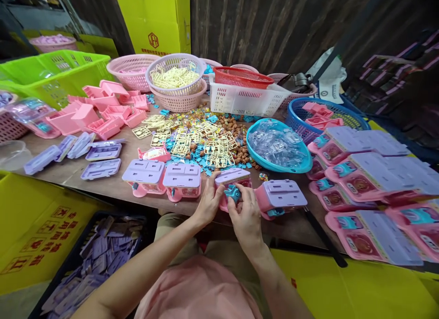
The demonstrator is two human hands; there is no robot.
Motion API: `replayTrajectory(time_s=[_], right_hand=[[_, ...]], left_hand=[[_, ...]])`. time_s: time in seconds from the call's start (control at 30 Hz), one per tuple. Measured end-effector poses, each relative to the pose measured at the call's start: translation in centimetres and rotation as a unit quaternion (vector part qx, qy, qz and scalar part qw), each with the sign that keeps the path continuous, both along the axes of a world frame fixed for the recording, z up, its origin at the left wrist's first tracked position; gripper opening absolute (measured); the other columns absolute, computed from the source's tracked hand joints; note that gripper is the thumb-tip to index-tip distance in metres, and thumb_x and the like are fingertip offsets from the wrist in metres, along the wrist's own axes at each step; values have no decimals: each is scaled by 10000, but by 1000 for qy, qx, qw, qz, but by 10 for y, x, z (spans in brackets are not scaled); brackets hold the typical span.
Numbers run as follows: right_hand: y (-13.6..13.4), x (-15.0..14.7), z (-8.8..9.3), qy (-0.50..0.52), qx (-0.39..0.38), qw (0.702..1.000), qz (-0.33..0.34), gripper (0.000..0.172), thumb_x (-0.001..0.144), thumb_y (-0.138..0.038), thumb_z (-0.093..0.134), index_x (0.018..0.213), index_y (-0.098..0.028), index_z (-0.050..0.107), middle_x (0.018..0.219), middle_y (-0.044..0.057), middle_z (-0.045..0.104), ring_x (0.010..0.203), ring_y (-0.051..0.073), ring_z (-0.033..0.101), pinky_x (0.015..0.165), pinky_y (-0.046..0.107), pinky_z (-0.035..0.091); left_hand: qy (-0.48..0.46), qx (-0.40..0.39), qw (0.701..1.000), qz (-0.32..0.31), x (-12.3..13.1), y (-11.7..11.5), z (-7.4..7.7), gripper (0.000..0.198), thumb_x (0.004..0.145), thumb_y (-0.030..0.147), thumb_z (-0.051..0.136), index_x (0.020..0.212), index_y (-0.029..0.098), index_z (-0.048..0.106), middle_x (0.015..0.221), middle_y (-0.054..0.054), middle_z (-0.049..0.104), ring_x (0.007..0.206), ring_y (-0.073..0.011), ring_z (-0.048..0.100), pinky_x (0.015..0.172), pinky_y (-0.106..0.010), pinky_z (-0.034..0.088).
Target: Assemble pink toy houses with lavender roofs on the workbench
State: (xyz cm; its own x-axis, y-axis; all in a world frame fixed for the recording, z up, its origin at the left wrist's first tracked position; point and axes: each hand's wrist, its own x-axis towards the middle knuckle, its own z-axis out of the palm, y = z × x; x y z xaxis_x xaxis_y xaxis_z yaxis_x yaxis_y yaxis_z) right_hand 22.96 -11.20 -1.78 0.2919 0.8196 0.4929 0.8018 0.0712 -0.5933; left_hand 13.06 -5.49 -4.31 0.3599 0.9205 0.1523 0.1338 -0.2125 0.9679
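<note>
At the front edge of the table, a pink plastic toy box with a lilac lid (233, 174) sits between my hands. My left hand (210, 201) grips its left side, with the thumb near the front. My right hand (247, 216) has its thumb and fingers closed round a turquoise plastic piece (232, 192) against the front of that box. The fingers hide part of the joint between piece and box. Two similar toy boxes (182, 182) stand to the left, and another toy box (283, 195) is close on the right.
Finished-looking toy boxes (363, 236) are stacked at right, beside a black-handled tool (325, 236). A turquoise basin (252, 152) holds clear parts. Cream part frames (219, 147) and small brown pieces lie mid-table. Pink trays (113, 113) and lilac lids (101, 168) are left; baskets (180, 102) stand behind.
</note>
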Motion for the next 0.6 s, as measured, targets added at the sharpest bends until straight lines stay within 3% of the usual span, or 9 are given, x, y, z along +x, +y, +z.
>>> replayTrajectory(time_s=[0.13,0.33,0.47,0.6], right_hand=[[1,-1,3,-19,-23,999,-16,295,885,-310,418,1076,-133,557,891,99,560,831,228,551,750,393,479],[6,-3,-3,-91,-19,995,-40,394,918,-328,372,1231,-138,518,902,114,545,834,235,549,736,389,490],[8,-1,-7,-119,-22,993,-5,440,919,-293,364,1314,-116,441,965,140,535,907,258,534,770,417,496],[7,0,-4,-96,-42,994,15,477,901,-236,382,1369,-147,370,1012,137,523,948,259,533,800,430,498]], left_hand=[[12,0,1000,6,-1,2,0,402,934,406,280,1296,232,293,1360,-84,376,1273,-184,343,1081,-390,242],[23,-6,1000,-7,-5,6,-7,431,935,423,265,1328,246,241,1398,-83,307,1310,-192,283,1096,-402,216],[12,-8,999,-30,-6,8,-9,489,911,423,361,1342,265,194,1418,-76,251,1326,-202,248,1106,-412,188],[-1,-8,1000,-26,-5,7,-5,430,912,393,372,1301,269,235,1384,-67,291,1317,-186,258,1111,-401,177]])
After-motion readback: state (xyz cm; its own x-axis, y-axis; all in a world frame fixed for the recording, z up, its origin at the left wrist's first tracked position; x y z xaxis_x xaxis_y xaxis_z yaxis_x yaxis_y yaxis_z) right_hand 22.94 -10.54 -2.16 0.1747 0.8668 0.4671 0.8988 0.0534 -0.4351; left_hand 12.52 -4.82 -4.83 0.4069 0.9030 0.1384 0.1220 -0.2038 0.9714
